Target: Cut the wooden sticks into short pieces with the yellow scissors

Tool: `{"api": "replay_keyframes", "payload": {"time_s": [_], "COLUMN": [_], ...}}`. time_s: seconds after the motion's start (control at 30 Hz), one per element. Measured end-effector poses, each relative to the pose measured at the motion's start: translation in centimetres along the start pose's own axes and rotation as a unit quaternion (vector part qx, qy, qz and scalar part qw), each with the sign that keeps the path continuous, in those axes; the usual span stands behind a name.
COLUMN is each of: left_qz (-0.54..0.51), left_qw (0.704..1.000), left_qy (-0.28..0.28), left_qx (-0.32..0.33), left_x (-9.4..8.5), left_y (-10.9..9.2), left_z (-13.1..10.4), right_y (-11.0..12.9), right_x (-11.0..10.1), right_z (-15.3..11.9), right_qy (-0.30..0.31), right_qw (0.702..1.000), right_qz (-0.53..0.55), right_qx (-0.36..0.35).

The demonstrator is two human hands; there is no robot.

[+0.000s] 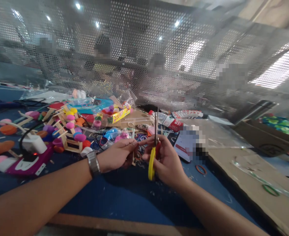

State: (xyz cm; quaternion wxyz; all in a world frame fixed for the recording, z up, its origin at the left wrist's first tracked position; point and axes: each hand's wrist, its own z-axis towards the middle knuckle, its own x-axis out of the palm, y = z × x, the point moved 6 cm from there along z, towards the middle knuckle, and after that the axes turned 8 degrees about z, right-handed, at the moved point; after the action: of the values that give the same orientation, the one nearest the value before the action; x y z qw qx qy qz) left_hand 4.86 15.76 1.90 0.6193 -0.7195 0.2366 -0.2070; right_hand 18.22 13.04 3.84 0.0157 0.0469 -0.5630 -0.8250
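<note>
Wearing a metal watch (93,163), my left hand (118,154) is closed, its thumb and fingertips pinched together over the blue table. A thin pale strip (133,129) shows just above these fingertips; whether they grip it I cannot tell. My right hand (167,164) is wrapped around scissors (152,164) with yellow and red handles, the blades pointing up and away from me. A fingertip of the right hand meets the left fingertips. Behind the hands lie loose coloured bands (142,137) and plastic scraps.
Stick-built pieces with coloured caps (72,137) crowd the left, beside a purple power strip (37,160) with a plugged-in adapter. A phone (184,144), a labelled bottle (170,122) and cardboard (245,170) lie right. Beyond the table stands a perforated metal screen (134,39) with people behind it.
</note>
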Motion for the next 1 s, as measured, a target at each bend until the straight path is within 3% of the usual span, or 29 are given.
{"api": "replay_keyframes", "payload": {"time_s": [0.13, 0.23, 0.3, 0.37, 0.47, 0.53, 0.6, 0.73, 1.0], "left_qz": [-0.018, -0.053, -0.074, -0.092, -0.109, -0.121, -0.137, -0.152, -0.144], "left_qw": [0.999, 0.997, 0.996, 0.994, 0.993, 0.991, 0.989, 0.985, 0.987], "left_qy": [-0.033, -0.043, -0.041, -0.038, -0.051, -0.059, -0.058, -0.075, -0.076], "left_qx": [-0.012, -0.028, -0.036, -0.036, -0.016, -0.006, -0.005, -0.005, 0.008], "left_x": [-0.4, -0.6, -0.8, -1.1, -1.7, -2.0, -2.2, -2.5, -2.7], "left_y": [0.1, -0.1, -0.2, -0.4, -0.8, -1.0, -1.0, -1.0, -1.7], "left_z": [0.0, -0.1, -0.1, -0.1, 0.0, 0.0, 0.0, 0.0, 0.1], "right_y": [0.2, -0.1, -0.3, -0.1, 0.8, 0.6, 0.1, -0.3, 1.2], "right_x": [-0.9, -0.9, -1.1, -1.8, -3.7, -5.0, -6.0, -6.8, -8.8], "right_z": [1.1, 1.7, 2.0, 2.5, 3.0, 2.5, 1.6, -0.2, -2.3], "right_qy": [-0.015, 0.031, 0.082, 0.117, 0.104, 0.092, 0.096, 0.137, 0.109], "right_qw": [0.998, 0.987, 0.974, 0.958, 0.890, 0.848, 0.827, 0.831, 0.837], "right_qz": [0.027, 0.011, -0.040, -0.170, -0.427, -0.502, -0.520, -0.492, -0.503], "right_qx": [0.058, 0.156, 0.208, 0.198, 0.121, 0.142, 0.190, 0.219, 0.184]}}
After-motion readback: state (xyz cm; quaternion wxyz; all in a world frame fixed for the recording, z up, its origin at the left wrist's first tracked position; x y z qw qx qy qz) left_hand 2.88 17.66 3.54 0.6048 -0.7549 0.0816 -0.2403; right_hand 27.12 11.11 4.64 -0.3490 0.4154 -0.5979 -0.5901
